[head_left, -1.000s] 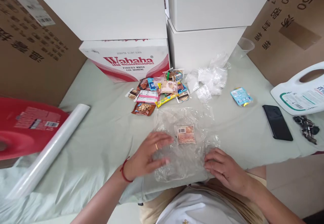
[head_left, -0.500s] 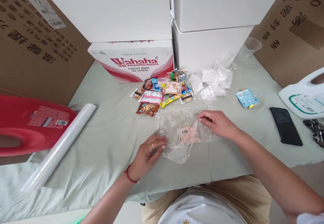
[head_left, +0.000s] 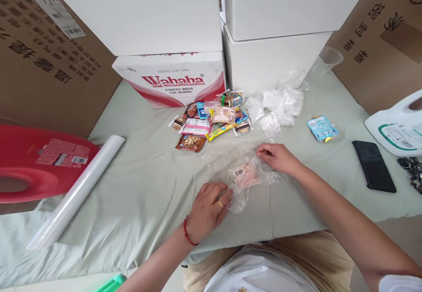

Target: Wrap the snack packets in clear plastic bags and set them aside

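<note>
A small pinkish packaged snack with a barcode label lies on a crumpled sheet of clear plastic film. My right hand is closed, its thumb and fingertips pinching the film at the upper right of the snack. At the lower left, my left hand, with a ring and a red wrist cord, has its fingers curled at the film's edge; its thumb and part of the fingertips are hidden. Beyond my hands is a pile of wrapped snacks, with a brown cookie packet and a yellow packet nearest.
Crumpled clear plastic bundles lie behind my right hand. Further right are a blue packet, a phone, keys and a white jug. A white roll and red jug stand left; a Wahaha carton is behind.
My left hand has moved right and slightly down toward the snack, and the film's left side has drawn in with it. My right hand has stayed nearly in place.
</note>
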`<state>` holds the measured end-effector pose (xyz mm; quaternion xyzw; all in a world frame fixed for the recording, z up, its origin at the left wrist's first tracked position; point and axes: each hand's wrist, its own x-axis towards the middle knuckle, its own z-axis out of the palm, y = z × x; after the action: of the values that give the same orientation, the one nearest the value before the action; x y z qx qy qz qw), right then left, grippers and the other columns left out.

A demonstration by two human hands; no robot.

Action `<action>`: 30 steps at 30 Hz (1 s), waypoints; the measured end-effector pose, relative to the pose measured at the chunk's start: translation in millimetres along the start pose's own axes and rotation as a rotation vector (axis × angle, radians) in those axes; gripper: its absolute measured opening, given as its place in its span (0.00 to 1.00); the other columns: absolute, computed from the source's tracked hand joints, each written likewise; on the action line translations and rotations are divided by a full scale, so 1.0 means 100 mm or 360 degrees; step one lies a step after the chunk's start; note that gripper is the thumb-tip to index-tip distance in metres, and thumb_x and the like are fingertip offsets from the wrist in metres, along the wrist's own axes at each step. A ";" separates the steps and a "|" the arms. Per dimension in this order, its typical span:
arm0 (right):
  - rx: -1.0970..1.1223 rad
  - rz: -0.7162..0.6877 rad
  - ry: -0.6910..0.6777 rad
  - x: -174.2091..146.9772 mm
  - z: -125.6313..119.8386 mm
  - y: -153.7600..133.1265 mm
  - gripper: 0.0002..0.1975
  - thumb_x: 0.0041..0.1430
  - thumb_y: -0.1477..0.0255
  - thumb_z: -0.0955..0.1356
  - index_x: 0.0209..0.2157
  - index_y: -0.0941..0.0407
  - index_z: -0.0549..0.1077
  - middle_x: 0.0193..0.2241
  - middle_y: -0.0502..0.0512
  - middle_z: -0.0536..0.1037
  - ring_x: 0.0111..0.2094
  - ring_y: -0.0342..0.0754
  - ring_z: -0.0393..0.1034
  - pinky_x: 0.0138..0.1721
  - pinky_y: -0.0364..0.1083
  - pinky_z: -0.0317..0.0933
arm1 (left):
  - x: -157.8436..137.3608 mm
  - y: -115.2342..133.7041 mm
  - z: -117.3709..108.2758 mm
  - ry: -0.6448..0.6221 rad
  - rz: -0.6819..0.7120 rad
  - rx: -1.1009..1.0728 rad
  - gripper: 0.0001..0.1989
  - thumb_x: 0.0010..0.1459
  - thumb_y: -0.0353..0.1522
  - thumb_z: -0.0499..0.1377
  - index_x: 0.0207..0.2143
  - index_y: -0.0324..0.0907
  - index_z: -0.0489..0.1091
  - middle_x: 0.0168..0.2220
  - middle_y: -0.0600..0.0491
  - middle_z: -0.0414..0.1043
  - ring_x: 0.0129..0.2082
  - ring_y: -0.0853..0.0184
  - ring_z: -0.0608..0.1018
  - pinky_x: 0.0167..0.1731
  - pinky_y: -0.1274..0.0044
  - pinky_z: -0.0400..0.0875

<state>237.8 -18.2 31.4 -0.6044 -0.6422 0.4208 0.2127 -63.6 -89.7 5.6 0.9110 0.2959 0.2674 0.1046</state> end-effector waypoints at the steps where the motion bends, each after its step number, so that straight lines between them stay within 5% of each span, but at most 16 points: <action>1: 0.0010 0.0006 0.0001 0.00 0.00 0.00 0.13 0.61 0.61 0.65 0.33 0.55 0.75 0.23 0.47 0.71 0.25 0.43 0.61 0.28 0.42 0.53 | 0.01 0.00 0.02 0.0043 -0.0124 -0.0068 0.10 0.67 0.30 0.58 0.49 0.46 0.72 0.44 0.46 0.77 0.43 0.61 0.78 0.43 0.69 0.71; 3: 0.0020 0.0016 0.0007 0.00 -0.01 0.00 0.13 0.61 0.61 0.65 0.33 0.55 0.76 0.24 0.47 0.72 0.25 0.43 0.61 0.28 0.43 0.54 | 0.04 -0.02 0.05 0.0192 -0.0474 -0.0244 0.07 0.69 0.30 0.55 0.39 0.44 0.72 0.37 0.50 0.75 0.36 0.65 0.77 0.37 0.73 0.70; 7: -0.0074 0.0008 0.0033 0.03 -0.02 0.01 0.12 0.62 0.63 0.65 0.33 0.55 0.76 0.25 0.47 0.74 0.26 0.44 0.64 0.30 0.43 0.55 | 0.11 -0.12 0.05 0.0409 -0.1213 -0.0305 0.21 0.70 0.38 0.53 0.22 0.44 0.59 0.22 0.58 0.60 0.22 0.70 0.64 0.25 0.77 0.59; 10: -0.0350 -0.0033 0.0086 0.07 0.01 0.04 0.09 0.64 0.67 0.66 0.34 0.55 0.76 0.29 0.49 0.78 0.30 0.45 0.67 0.33 0.44 0.55 | 0.15 -0.25 0.05 0.0326 -0.1493 -0.0073 0.22 0.67 0.41 0.55 0.20 0.44 0.58 0.21 0.58 0.60 0.22 0.70 0.63 0.25 0.75 0.55; 13: -0.0683 -0.0092 0.0139 0.09 0.07 0.08 0.07 0.66 0.71 0.65 0.37 0.54 0.76 0.37 0.53 0.80 0.35 0.47 0.70 0.35 0.44 0.54 | 0.20 -0.39 0.03 0.0293 -0.1623 0.0098 0.14 0.62 0.42 0.59 0.27 0.44 0.67 0.27 0.55 0.67 0.25 0.66 0.69 0.27 0.74 0.59; 19: -0.0911 -0.0116 0.0189 0.02 0.11 0.07 0.10 0.71 0.70 0.63 0.41 0.53 0.77 0.40 0.54 0.78 0.36 0.48 0.70 0.33 0.45 0.55 | 0.26 -0.36 -0.10 0.0706 -0.1378 0.0427 0.17 0.59 0.37 0.62 0.48 0.40 0.72 0.45 0.43 0.69 0.45 0.54 0.75 0.42 0.64 0.71; 23: -0.0926 -0.0314 0.0364 0.03 0.04 -0.01 0.11 0.70 0.71 0.64 0.43 0.54 0.78 0.41 0.59 0.78 0.45 0.56 0.68 0.41 0.49 0.62 | 0.20 -0.09 -0.13 0.0988 -0.0693 0.0783 0.14 0.59 0.29 0.61 0.48 0.47 0.72 0.42 0.45 0.72 0.46 0.54 0.75 0.52 0.58 0.66; 25: -0.0913 -0.0464 0.0473 0.09 0.02 -0.07 0.13 0.70 0.70 0.64 0.48 0.56 0.78 0.46 0.62 0.78 0.49 0.59 0.65 0.49 0.54 0.63 | 0.19 0.01 -0.08 0.0729 -0.0218 0.0734 0.17 0.59 0.26 0.59 0.49 0.52 0.73 0.42 0.49 0.77 0.47 0.57 0.77 0.55 0.59 0.64; 27: -0.0871 -0.0605 0.0470 0.19 0.05 -0.15 0.19 0.69 0.67 0.66 0.57 0.58 0.73 0.53 0.64 0.76 0.55 0.61 0.62 0.57 0.57 0.60 | 0.23 0.02 0.01 0.0324 0.0024 0.0572 0.20 0.61 0.25 0.56 0.53 0.54 0.73 0.47 0.51 0.80 0.52 0.58 0.78 0.59 0.60 0.61; 30: -0.0787 -0.0647 0.0233 0.40 0.15 -0.26 0.33 0.64 0.59 0.72 0.65 0.61 0.67 0.53 0.65 0.76 0.60 0.62 0.60 0.60 0.56 0.57 | 0.35 -0.12 0.15 0.0028 -0.0179 0.0396 0.21 0.65 0.23 0.53 0.56 0.49 0.73 0.55 0.51 0.80 0.58 0.56 0.75 0.62 0.58 0.56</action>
<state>203.8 17.5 34.3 -0.5257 -0.8154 0.1566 0.1848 -37.4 -60.0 3.3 0.8966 0.3783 0.2302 0.0029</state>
